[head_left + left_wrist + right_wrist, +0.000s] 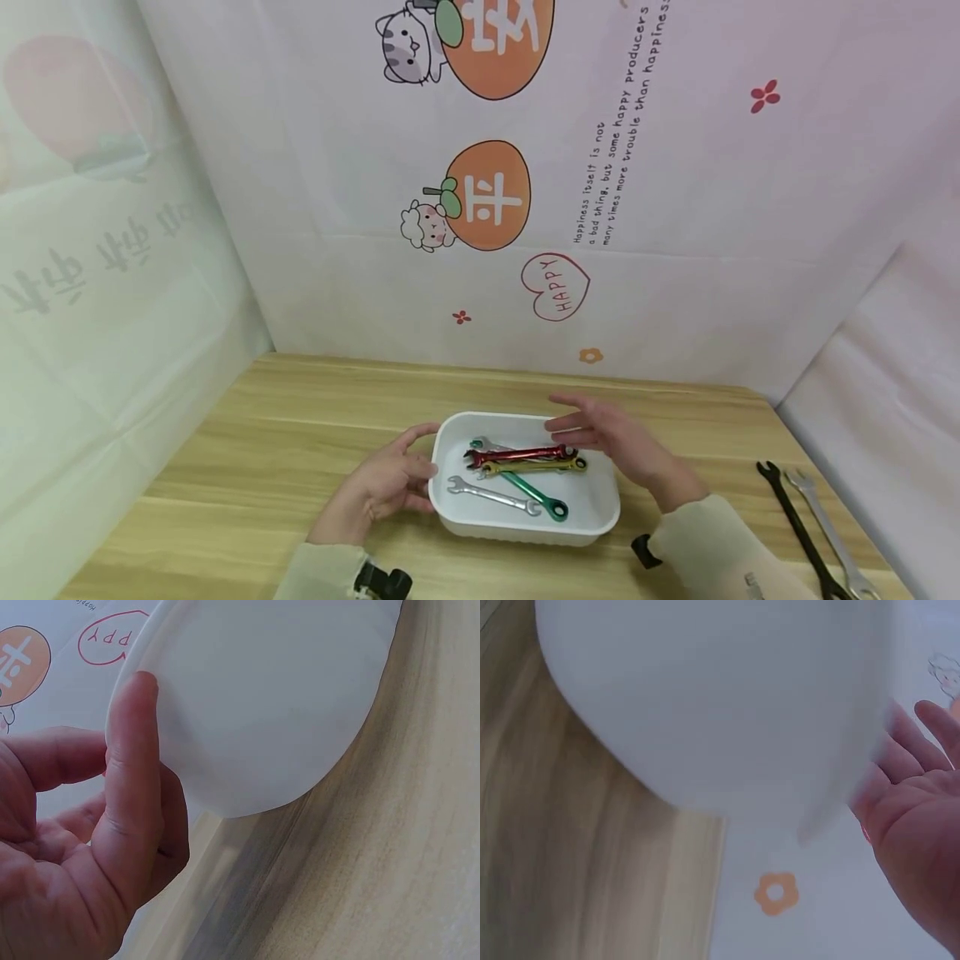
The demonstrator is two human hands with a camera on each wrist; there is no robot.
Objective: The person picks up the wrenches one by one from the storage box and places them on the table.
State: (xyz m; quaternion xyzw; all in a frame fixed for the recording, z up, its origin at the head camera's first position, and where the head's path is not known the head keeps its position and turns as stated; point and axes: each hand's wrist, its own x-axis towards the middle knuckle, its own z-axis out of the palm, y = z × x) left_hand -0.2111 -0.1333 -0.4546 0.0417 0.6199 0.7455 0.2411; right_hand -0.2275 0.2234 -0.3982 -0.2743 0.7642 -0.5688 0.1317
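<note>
A white plastic tub (pixel 525 537) stands on the wooden table with several wrenches in it. Among them are a red wrench (pixel 517 455), a gold wrench (pixel 534 467), a green wrench (pixel 534 492) and a silver wrench (pixel 493 497). My left hand (pixel 390 479) grips the tub's left end; the left wrist view has its fingers (pixel 131 757) bent at the rim, against the outer wall. Over the far right part of the tub, my right hand (pixel 611 437) holds its fingers spread and fairly straight. In the right wrist view those fingers (pixel 907 742) appear beyond the rim, gripping nothing.
To the right on the wooden table (pixel 300 417) lie a long black wrench (pixel 798 521) and a long silver wrench (pixel 828 525), side by side. A printed white cloth (pixel 337 292) rises behind the table, and more cloth hangs along both sides.
</note>
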